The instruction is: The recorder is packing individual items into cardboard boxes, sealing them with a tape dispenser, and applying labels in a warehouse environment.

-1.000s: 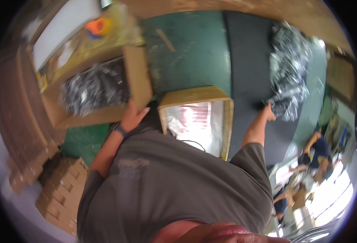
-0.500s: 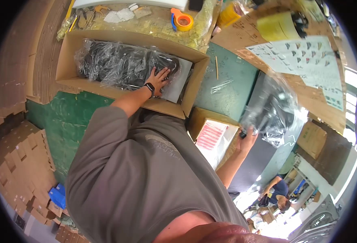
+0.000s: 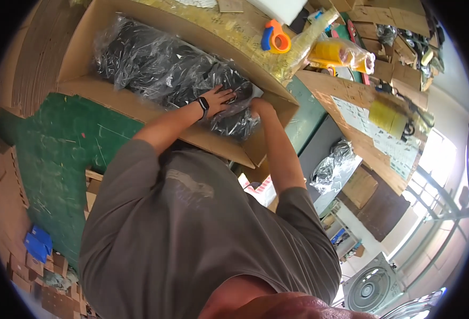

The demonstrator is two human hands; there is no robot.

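Note:
An open cardboard box holds a row of dark items in clear plastic bags; their exact kind is hard to make out through the crinkled film. My left hand, with a black watch at its wrist, lies fingers spread on the bags toward the box's right end. Close beside it, my right hand reaches down inside that end, against a bagged dark item. The right fingers are mostly hidden, so their grip does not show.
An orange and blue tape dispenser lies behind the box, with yellow tape rolls farther right. Another clear bag with dark contents rests on the right-hand surface. Green tabletop extends left. A fan stands at lower right.
My right hand has moved from the right-hand surface into the box's right end, and a bagged dark item now lies there. My left hand stays on the bags. The head view has shifted.

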